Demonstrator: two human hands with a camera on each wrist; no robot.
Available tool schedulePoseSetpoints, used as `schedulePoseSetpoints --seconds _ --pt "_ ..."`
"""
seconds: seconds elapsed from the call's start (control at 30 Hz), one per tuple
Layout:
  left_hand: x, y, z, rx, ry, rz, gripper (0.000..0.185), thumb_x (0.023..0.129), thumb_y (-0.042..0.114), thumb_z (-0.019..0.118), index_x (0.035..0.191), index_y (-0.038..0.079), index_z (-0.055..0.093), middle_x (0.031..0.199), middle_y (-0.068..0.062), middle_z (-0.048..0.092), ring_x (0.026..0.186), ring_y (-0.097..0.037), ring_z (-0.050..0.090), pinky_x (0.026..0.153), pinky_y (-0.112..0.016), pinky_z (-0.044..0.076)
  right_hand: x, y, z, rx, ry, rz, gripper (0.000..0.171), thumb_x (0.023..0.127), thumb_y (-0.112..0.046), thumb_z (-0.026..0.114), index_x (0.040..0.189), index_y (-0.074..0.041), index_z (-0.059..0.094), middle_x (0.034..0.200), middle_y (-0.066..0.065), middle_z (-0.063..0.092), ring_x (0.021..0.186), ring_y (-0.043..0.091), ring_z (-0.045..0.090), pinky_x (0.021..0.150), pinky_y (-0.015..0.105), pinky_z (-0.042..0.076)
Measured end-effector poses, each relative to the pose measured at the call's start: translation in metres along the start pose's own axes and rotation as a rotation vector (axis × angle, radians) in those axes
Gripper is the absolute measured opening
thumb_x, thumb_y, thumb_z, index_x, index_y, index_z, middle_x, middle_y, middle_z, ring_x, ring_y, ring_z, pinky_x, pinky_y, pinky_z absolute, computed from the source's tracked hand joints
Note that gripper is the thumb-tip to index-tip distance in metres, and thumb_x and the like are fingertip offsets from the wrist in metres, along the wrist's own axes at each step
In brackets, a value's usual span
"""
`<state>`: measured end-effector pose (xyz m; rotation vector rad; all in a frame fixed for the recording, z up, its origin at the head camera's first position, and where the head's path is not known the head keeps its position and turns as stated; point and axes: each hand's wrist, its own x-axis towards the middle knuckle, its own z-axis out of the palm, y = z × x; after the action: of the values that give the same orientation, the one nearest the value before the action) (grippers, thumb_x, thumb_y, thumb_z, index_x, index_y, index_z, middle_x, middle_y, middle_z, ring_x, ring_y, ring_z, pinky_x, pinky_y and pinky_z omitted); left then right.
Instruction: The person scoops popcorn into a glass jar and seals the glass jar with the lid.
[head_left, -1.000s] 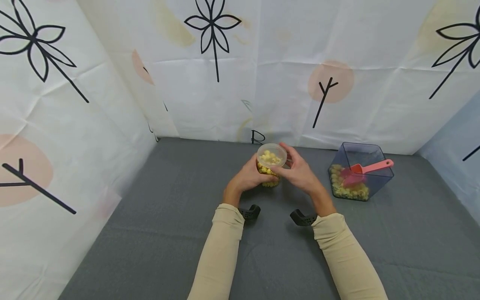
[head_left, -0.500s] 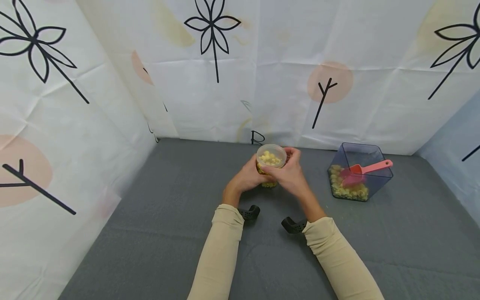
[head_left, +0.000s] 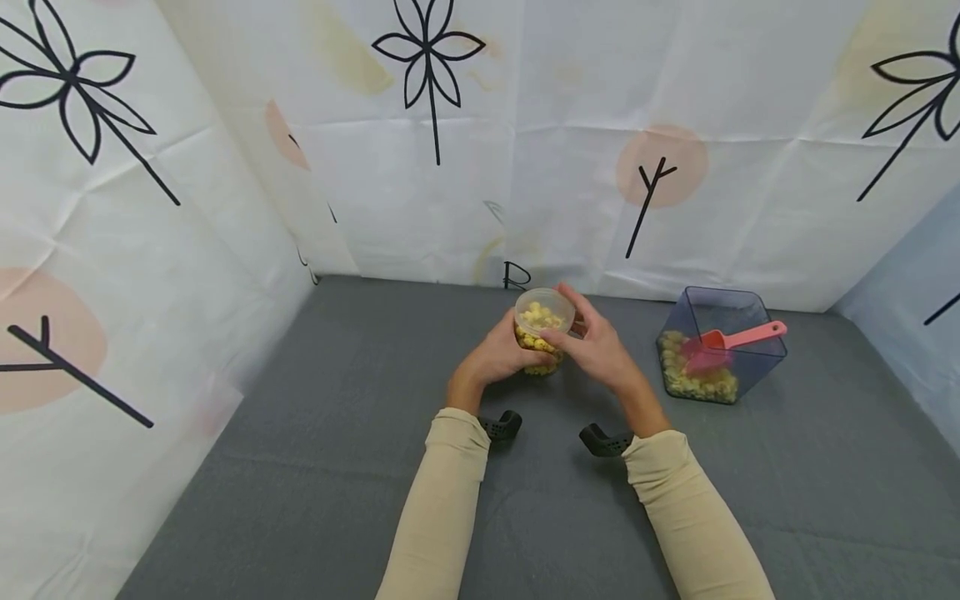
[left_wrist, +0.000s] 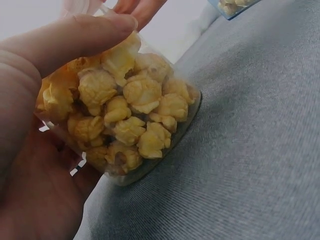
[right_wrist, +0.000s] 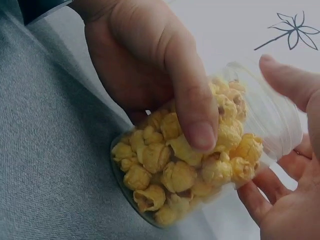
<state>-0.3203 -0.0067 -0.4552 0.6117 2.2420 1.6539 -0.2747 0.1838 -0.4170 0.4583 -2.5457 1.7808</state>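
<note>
A clear jar [head_left: 537, 358] full of yellow popcorn stands on the grey cloth, with a translucent round lid [head_left: 534, 298] at its top. My left hand [head_left: 498, 346] grips the jar's body from the left, its thumb [left_wrist: 75, 37] across the front. In the right wrist view, popcorn [right_wrist: 175, 170] shows through the wall below that thumb. My right hand [head_left: 596, 346] is around the lid from the right, thumb near the front of the rim and fingers behind it. In the right wrist view its thumb [right_wrist: 287, 80] stands spread from the fingers [right_wrist: 270, 187].
To the right stands a tinted clear bin [head_left: 753, 367] partly filled with popcorn [head_left: 697, 383]; a pink scoop [head_left: 750, 333] lies in it, its handle over the rim. Behind the table [head_left: 337, 467] hangs a white printed cloth [head_left: 570, 192]. Black wrist mounts [head_left: 501, 425] sit below the hands.
My right hand turned inward around the lid half a second ago, its wrist moving left, and has swung back right. The left hand and the jar stay put.
</note>
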Motion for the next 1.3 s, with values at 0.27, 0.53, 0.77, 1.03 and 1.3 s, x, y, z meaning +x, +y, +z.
schedulePoseSetpoints --seconds 0.27,0.53,0.77,1.03,1.3 --pt "0.000 0.004 0.002 0.019 0.021 -0.025 0.100 0.081 0.024 0.087 0.157 0.016 0.023 0.144 -0.009 0.046 0.125 -0.027 0.054 0.107 -0.048 0.047 -0.001 -0.004 0.006 -0.065 0.090 0.025 0.080 0.096 -0.024 0.072 0.161 -0.012 0.027 0.159 0.020 0.036 0.141 0.044 0.044 0.112 0.061 0.042" --pt "0.000 0.005 0.004 0.016 0.040 -0.024 0.102 0.082 0.022 0.087 0.158 0.016 0.020 0.146 -0.012 0.044 0.127 -0.029 0.053 0.110 -0.049 0.046 -0.001 -0.011 0.012 -0.179 0.191 -0.020 0.079 0.092 -0.025 0.078 0.156 -0.004 0.036 0.155 0.020 0.040 0.131 0.040 0.051 0.109 0.055 0.047" --pt "0.001 0.005 0.005 0.025 0.036 -0.046 0.104 0.079 0.023 0.089 0.156 0.016 0.020 0.144 -0.010 0.045 0.127 -0.027 0.052 0.108 -0.047 0.047 -0.002 -0.012 0.012 -0.186 0.165 -0.008 0.082 0.093 -0.029 0.077 0.157 -0.001 0.032 0.154 0.022 0.038 0.132 0.039 0.050 0.111 0.054 0.046" --pt "-0.002 0.009 0.006 0.011 0.039 -0.023 0.102 0.080 0.018 0.089 0.156 0.015 0.021 0.145 -0.011 0.044 0.127 -0.028 0.052 0.108 -0.047 0.047 -0.003 -0.014 0.013 -0.237 0.194 -0.053 0.081 0.092 -0.029 0.077 0.155 0.001 0.035 0.147 0.024 0.042 0.125 0.038 0.052 0.107 0.054 0.049" --pt "-0.003 0.007 0.008 0.050 0.049 0.028 0.102 0.081 0.017 0.087 0.157 0.014 0.019 0.150 -0.013 0.040 0.132 -0.029 0.050 0.111 -0.047 0.046 -0.006 -0.017 0.022 -0.382 0.257 -0.072 0.084 0.091 -0.035 0.077 0.153 0.005 0.037 0.137 0.026 0.048 0.098 0.033 0.051 0.085 0.044 0.044"
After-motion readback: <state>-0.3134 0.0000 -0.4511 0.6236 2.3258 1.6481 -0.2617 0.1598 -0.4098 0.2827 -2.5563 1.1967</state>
